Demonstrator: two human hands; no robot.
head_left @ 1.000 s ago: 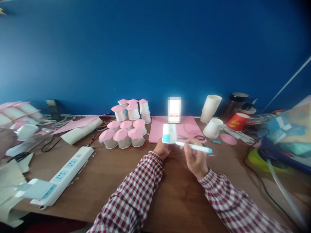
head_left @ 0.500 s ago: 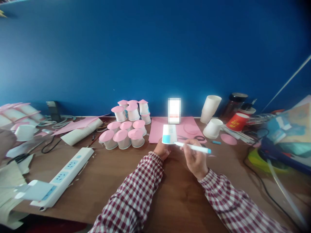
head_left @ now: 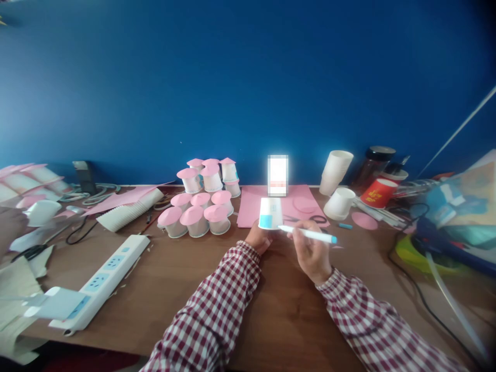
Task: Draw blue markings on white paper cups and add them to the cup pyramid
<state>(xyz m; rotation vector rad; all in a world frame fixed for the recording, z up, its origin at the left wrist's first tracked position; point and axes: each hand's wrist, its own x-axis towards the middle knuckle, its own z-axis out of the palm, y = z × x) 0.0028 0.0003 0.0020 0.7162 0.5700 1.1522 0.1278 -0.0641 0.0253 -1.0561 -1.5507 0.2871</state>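
My left hand [head_left: 259, 238] holds a white paper cup [head_left: 270, 213] upside down above the wooden table [head_left: 186, 268]; the cup has a blue painted patch low on its side. My right hand [head_left: 310, 254] is closed around a white marker with a blue end [head_left: 308, 234], its tip touching the cup's rim near the blue patch. Both sleeves are red and white check.
Behind lie a pink paper sheet [head_left: 251, 204] with scissors [head_left: 315, 219], a cluster of pink-topped cups [head_left: 201, 199], stacked white cups [head_left: 337, 173], a red cup [head_left: 377, 194] and a lying cup stack [head_left: 129, 209]. A power strip [head_left: 96, 281] lies at left; cables and clutter at right.
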